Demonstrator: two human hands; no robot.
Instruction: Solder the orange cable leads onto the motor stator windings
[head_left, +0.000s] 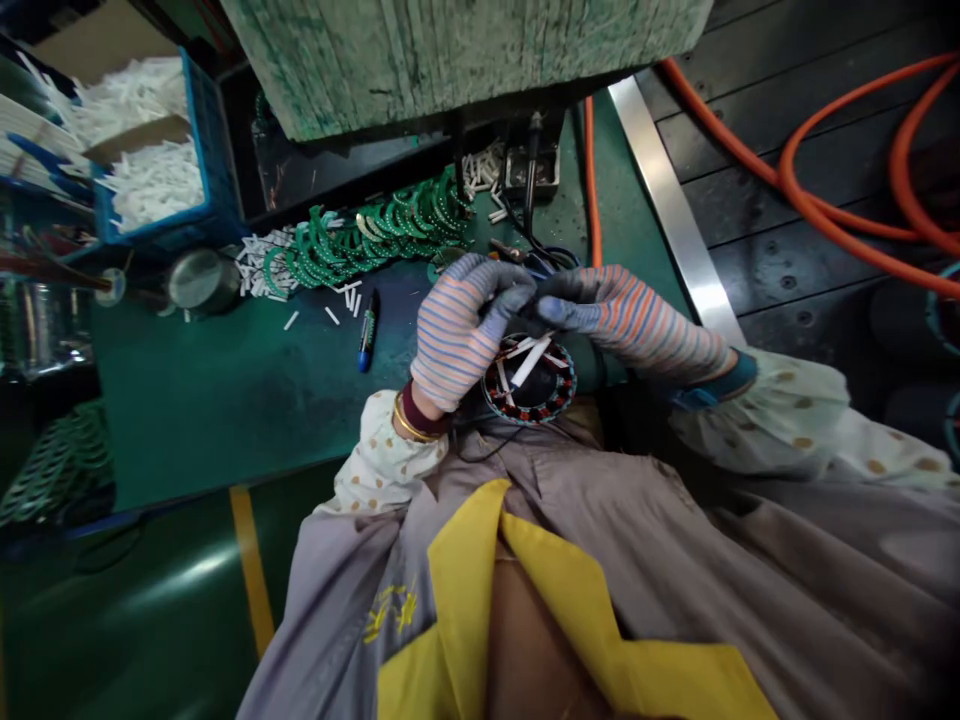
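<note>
A round part that looks like a motor stator (538, 408), with red, black and light-blue segments round its rim, rests at the table edge by my lap. White sleeves (531, 362) lie across its dark centre. My left hand (466, 325), in a striped glove with dark fingertips, is closed in a pinch just above the stator's far rim. Gloved the same way, my right hand (630, 318) meets it there, fingers also pinched. Whatever sits between the fingertips is dark and hidden by them.
Green curved boards (375, 240) lie in a long heap behind my hands, with short white tubes (266, 262) beside them. A blue-capped marker (368, 332), a metal pot (201, 283) and a blue crate (214, 150) of white pieces stand left. An orange hose (787, 185) crosses the right-hand floor.
</note>
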